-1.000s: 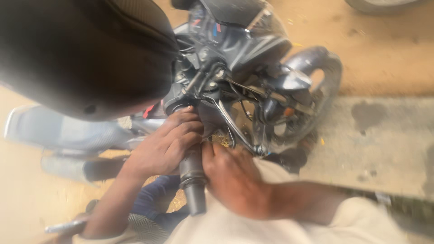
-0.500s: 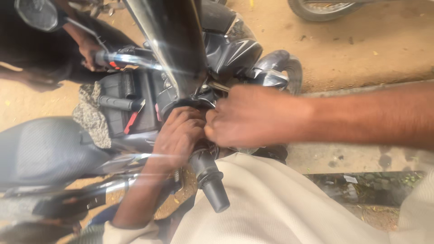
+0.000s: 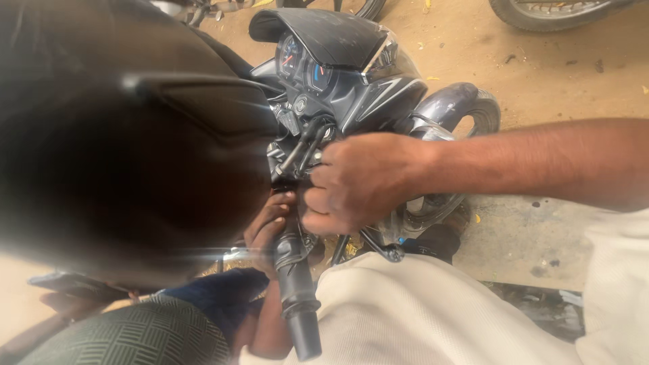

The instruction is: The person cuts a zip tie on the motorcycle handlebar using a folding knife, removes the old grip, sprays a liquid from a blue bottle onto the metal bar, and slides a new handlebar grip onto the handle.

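Handlebar grip (image 3: 299, 301): black, nearest to me, running from the bottom edge of the view up toward the motorcycle's steering head; bare end pointing down, no hand on it.
Switch housing (image 3: 292, 249): black block at the top of the grip, just below both hands.
Left hand (image 3: 268, 226): I see it tucked beside the bar just above the switch housing, fingers curled against the bar; much of it is hidden by the dark blurred shape, so I cannot tell whether it actually holds anything.
Right hand (image 3: 358, 181): comes in from the right edge on a bare forearm, fingers curled down tight around the bar clamp area, knuckles up; what sits inside the closed fingers is hidden.
Lever (image 3: 302, 150): thin black, tilted, just left of the right hand's knuckles, touching or nearly so.
Dark blurred shape (image 3: 128, 142): fills the left half, very close to the camera, out of focus.
Instrument cluster (image 3: 304, 64): beyond the hands, under a black cowl.
Front wheel (image 3: 466, 115): beyond the cowl's right side, on sandy ground (image 3: 574, 67).
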